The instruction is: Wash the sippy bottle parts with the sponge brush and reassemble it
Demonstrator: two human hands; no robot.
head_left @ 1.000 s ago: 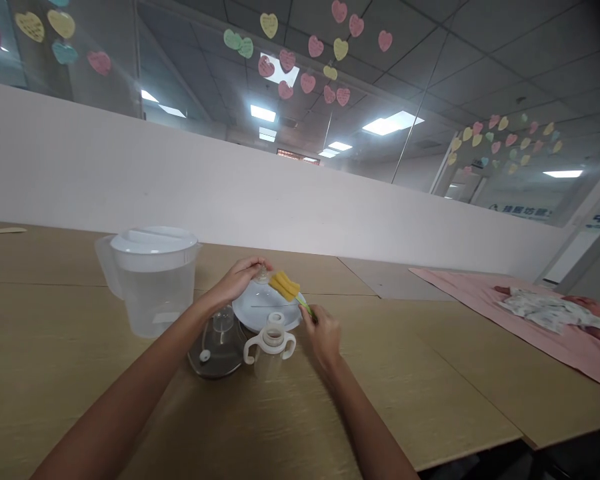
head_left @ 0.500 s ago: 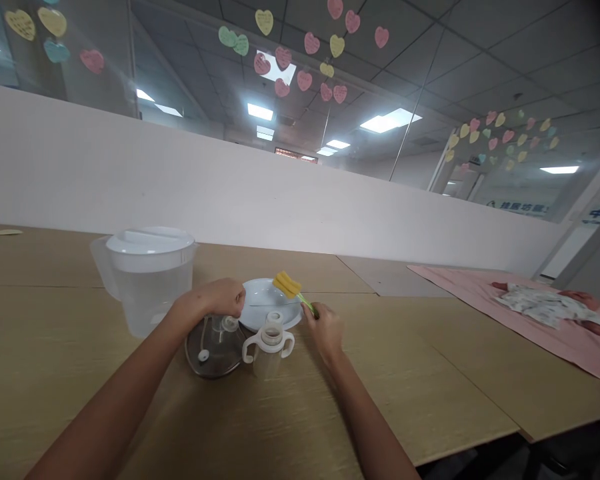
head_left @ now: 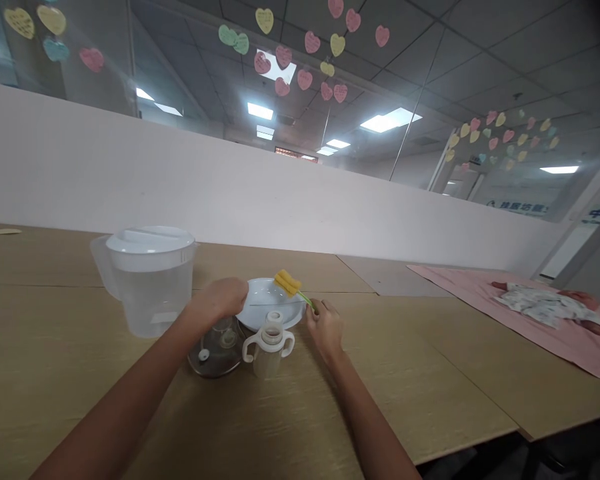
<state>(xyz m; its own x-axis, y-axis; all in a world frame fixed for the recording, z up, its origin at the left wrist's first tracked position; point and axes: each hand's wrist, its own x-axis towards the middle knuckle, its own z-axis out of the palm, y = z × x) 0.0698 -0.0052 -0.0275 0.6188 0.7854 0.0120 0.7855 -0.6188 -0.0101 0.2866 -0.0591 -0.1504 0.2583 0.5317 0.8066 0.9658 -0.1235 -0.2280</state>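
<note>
My right hand (head_left: pixel 325 327) is closed round the green handle of a bottle brush, whose yellow sponge head (head_left: pixel 287 283) is raised over the far right rim of a white bowl (head_left: pixel 300 321). My left hand (head_left: pixel 225 297) is closed at the bowl's left rim. A thin straight line runs across the bowl from near its fingers; whether the hand grips it, I cannot tell. In front of the bowl stands an open clear baby bottle (head_left: pixel 269 360) with two white handles. A dark transparent lid-like piece (head_left: pixel 215 363) with small clear parts lies under my left forearm, partly hidden.
A lidded clear pitcher (head_left: pixel 155 287) of water stands at the left. Far right, a baby doll (head_left: pixel 545 307) in patterned clothes lies on a pink cloth (head_left: pixel 455 287). A white wall (head_left: pixel 260 200) borders the table's (head_left: pixel 405 380) back.
My left hand has shifted slightly right and up along the bowl's rim. The brush in my right hand has barely moved.
</note>
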